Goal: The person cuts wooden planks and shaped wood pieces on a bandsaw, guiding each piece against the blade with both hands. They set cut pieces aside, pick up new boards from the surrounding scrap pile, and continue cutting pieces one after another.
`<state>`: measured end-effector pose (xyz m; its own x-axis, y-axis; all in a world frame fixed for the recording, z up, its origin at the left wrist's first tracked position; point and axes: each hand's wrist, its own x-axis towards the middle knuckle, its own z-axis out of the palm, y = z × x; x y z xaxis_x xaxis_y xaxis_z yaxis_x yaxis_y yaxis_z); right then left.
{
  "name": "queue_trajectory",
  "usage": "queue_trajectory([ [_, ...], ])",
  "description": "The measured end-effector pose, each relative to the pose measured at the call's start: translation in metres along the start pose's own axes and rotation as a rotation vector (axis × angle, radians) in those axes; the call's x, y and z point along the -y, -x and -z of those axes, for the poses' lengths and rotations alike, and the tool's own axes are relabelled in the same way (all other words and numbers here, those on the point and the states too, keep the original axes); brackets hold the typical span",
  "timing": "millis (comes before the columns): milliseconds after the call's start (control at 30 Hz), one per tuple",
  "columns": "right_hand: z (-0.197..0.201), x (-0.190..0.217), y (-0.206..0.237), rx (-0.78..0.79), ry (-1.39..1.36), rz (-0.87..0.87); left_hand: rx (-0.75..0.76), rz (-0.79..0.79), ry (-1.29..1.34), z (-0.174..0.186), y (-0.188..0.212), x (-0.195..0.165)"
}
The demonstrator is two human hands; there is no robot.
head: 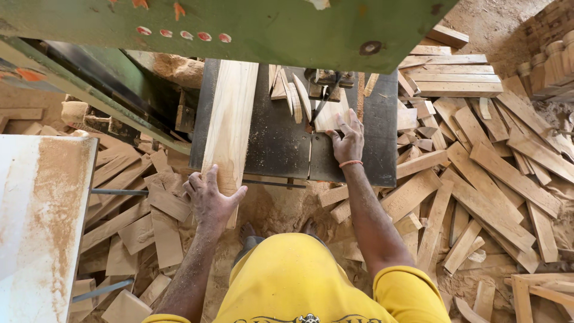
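I stand at a band saw with a dark metal table (pixel 281 140). A long pale wooden plank (pixel 230 113) lies on the table's left side, and its near end juts over the edge. My left hand (pixel 208 194) rests flat on that near end, fingers spread. My right hand (pixel 347 140) presses a small wooden piece (pixel 330 113) against the table, right by the saw blade (pixel 320 107). Curved wooden offcuts (pixel 294 91) lie on the table behind the blade.
The green saw housing (pixel 239 27) hangs over the table's far side. Several wood offcuts (pixel 478 167) cover the sawdust floor at right, and more lie at left (pixel 137 209). A white dusty surface (pixel 42 221) stands at the left. Turned wooden pieces (pixel 553 66) stack at far right.
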<state>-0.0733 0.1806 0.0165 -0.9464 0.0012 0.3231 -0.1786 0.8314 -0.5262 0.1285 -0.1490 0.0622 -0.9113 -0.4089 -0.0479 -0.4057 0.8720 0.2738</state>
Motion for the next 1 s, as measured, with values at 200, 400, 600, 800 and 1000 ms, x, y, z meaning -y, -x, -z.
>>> queue_trajectory([
  [200,0.001,0.009,-0.012,0.015,0.079,-0.047,0.035,0.021,0.032,0.001,-0.002,0.000],
  [400,0.015,0.006,-0.032,0.068,0.140,-0.116,-0.040,-0.036,0.021,0.000,-0.011,0.004],
  [600,0.046,0.004,-0.046,0.095,0.118,-0.026,-0.141,-0.097,0.048,-0.003,-0.040,0.008],
  [800,0.045,0.019,-0.037,0.053,0.180,-0.175,-0.167,-0.105,0.067,0.004,-0.069,-0.003],
  [1000,0.062,0.004,0.048,-0.090,0.241,-0.160,-0.216,-0.159,0.095,0.005,-0.088,0.004],
])
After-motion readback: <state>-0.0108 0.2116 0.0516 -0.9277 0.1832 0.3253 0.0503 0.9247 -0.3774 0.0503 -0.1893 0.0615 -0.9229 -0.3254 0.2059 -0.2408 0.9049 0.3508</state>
